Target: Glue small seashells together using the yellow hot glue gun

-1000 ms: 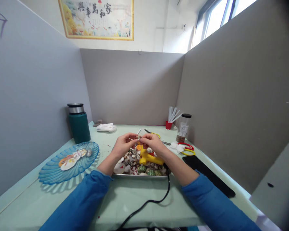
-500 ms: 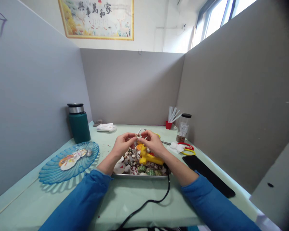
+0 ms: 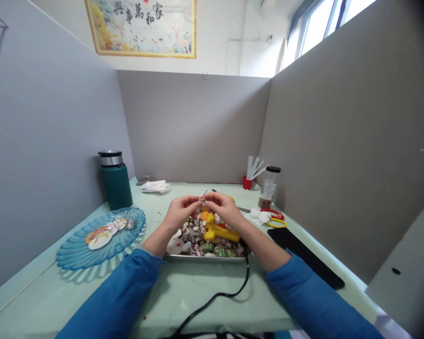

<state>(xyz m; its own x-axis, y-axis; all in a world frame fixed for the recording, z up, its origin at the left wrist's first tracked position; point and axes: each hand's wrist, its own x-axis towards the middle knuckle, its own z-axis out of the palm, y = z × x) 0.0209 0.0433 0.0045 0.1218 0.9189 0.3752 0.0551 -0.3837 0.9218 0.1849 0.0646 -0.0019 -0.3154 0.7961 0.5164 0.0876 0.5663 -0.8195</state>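
Between my fingertips is a small brown-and-white shell piece (image 3: pixel 202 200), too small to make out fully. My left hand (image 3: pixel 180 213) pinches it from the left, and my right hand (image 3: pixel 224 210) grips it from the right. Both hands are closed, held over the far part of a metal tray (image 3: pixel 207 258) heaped with seashells (image 3: pixel 194 230). On the shells lies a yellow glue gun (image 3: pixel 217 230), partly behind my right wrist, its black cord (image 3: pixel 229 295) running toward me. A white stick (image 3: pixel 204 192) shows just behind the held piece.
At left, a blue scalloped plate (image 3: pixel 70 252) bears several shells, with a green flask (image 3: pixel 116 183) behind it. To the right are a clear jar (image 3: pixel 269 188), red-and-yellow-handled scissors (image 3: pixel 277 222), white tissue (image 3: pixel 257 216), a black slab (image 3: pixel 305 256) and a red cup (image 3: pixel 247 183) of glue sticks. Partitions enclose the table.
My fingers have shifted slightly on the shell piece, which now shows more plainly between the fingertips. The right fingers have closed in a little. The tray and glue gun have stayed in place.
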